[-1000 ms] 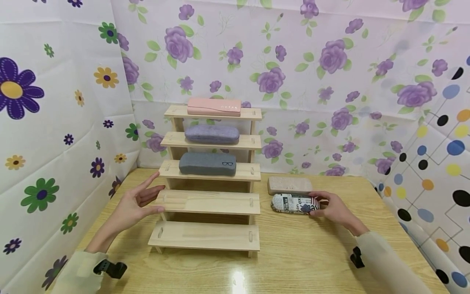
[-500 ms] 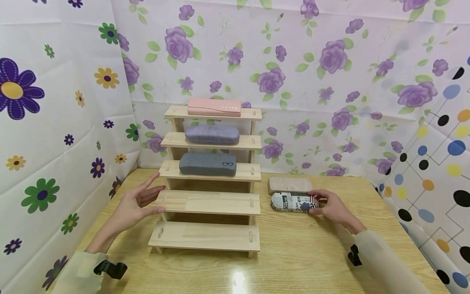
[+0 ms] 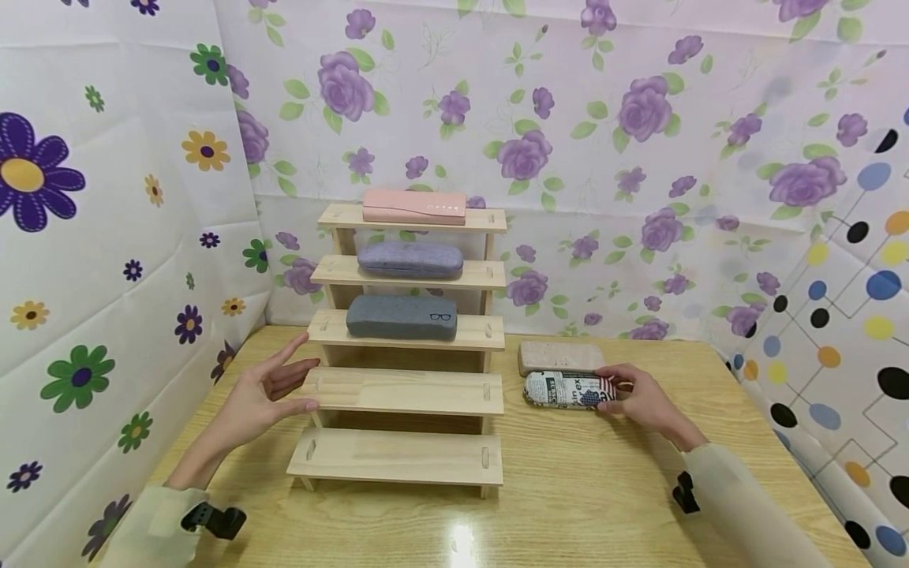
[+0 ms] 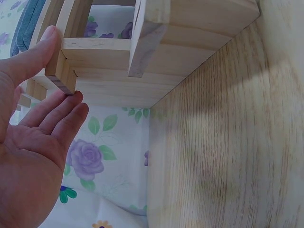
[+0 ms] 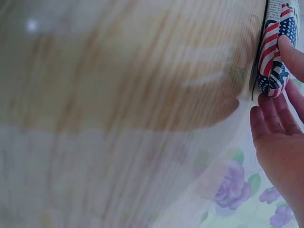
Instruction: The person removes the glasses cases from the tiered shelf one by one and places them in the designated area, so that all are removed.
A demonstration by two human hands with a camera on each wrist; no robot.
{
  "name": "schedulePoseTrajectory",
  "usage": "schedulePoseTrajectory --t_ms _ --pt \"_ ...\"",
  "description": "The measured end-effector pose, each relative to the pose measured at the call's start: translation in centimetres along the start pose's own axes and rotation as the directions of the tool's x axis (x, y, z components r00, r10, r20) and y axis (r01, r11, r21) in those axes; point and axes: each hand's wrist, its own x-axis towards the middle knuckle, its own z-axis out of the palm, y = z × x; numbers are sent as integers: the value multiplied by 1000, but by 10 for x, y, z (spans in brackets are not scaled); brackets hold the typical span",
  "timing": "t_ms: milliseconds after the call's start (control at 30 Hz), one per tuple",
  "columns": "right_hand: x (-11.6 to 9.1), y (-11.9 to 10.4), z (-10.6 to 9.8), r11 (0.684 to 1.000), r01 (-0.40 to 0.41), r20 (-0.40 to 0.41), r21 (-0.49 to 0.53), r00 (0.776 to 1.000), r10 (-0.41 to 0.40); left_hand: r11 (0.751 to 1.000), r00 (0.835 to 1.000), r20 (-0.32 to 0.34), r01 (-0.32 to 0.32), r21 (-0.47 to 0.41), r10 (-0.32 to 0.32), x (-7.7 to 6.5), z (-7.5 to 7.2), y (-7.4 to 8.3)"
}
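Note:
A five-tier wooden stand point(image 3: 401, 455) stands on the table. My left hand point(image 3: 250, 401) spans the left end of its second board from the bottom, thumb toward the front edge and fingertips at the back; the left wrist view shows the fingertips point(image 4: 78, 97) at the board's end. On the upper tiers lie a pink glasses case point(image 3: 414, 207), a lavender case point(image 3: 409, 260) and a grey-blue case point(image 3: 402, 317) with a glasses print. My right hand point(image 3: 642, 401) pinches the right end of a newspaper-and-flag print glasses case point(image 3: 561, 390) between thumb and fingers.
A beige glasses case point(image 3: 561, 357) lies just behind the printed one, right of the stand. Flowered cloth point(image 3: 604, 260) hangs behind the table point(image 3: 596, 489), with patterned cloths on both sides.
The right hand and the printed case have shifted very slightly back and left since a second ago. The left hand and the stand have stayed put.

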Motion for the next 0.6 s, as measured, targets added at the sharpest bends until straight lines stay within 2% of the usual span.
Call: schedulePoseTrajectory --t_ms 600 --pt "-1 -4 0 1000 0 1 -16 1000 0 1000 1000 -2 -7 11 7 0 0 -2"
